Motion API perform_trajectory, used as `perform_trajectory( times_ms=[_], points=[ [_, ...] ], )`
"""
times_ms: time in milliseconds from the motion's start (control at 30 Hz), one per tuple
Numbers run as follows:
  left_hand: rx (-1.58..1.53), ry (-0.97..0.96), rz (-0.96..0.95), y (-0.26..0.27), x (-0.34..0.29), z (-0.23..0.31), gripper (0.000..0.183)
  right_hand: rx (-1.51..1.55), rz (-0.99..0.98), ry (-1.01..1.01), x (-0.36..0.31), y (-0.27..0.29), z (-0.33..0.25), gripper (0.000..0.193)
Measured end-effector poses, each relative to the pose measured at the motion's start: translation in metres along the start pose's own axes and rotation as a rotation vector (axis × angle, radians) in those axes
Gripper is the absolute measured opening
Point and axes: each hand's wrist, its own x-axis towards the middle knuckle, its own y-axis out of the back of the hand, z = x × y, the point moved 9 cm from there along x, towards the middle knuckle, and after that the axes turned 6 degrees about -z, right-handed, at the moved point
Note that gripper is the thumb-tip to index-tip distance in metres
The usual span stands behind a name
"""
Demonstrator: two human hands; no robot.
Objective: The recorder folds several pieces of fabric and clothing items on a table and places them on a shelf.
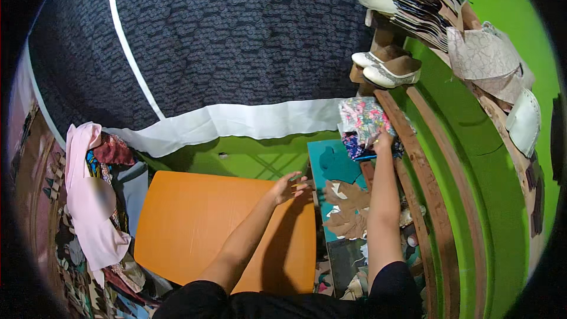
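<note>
My right hand (383, 141) reaches to the far right and is closed on the edge of a floral cloth (360, 113), grey with pink and yellow flowers. Under it lies a dark blue patterned cloth (353, 145). These cloths rest at the far end of a teal board (318, 162), beside a wooden rail. Over the right edge of the orange table (218, 224), my left hand (288, 188) hangs with its fingers apart and nothing in them.
Brown cut pieces (348, 210) and a teal piece (339, 164) lie on the board. White shoes (387, 71) stand on wooden rails (425, 136) at right, with stacked shoe parts (422, 15) above. A pink cloth (88, 201) hangs at left. A dark patterned curtain (236, 35) covers the back.
</note>
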Motion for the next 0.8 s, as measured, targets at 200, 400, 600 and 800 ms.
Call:
perform_trajectory(
  times_ms=[200,400,600,800],
  points=[
    [0.057,-0.141,0.104,0.03,-0.083,0.012,0.034,-0.253,0.323,0.194,-0.058,-0.011,-0.017,0.042],
    [-0.032,-0.217,0.34,0.122,-0.221,-0.009,0.017,-0.568,0.216,0.674,-0.248,-0.065,0.049,0.047],
    [-0.212,-0.422,0.568,0.196,-0.376,-0.034,0.014,-1.198,-0.357,0.21,-0.522,-0.096,0.249,0.029],
    [-0.226,-0.435,0.671,0.258,-0.508,-0.051,0.014,-1.091,-0.72,0.332,-0.665,-0.141,0.317,0.024]
  ],
)
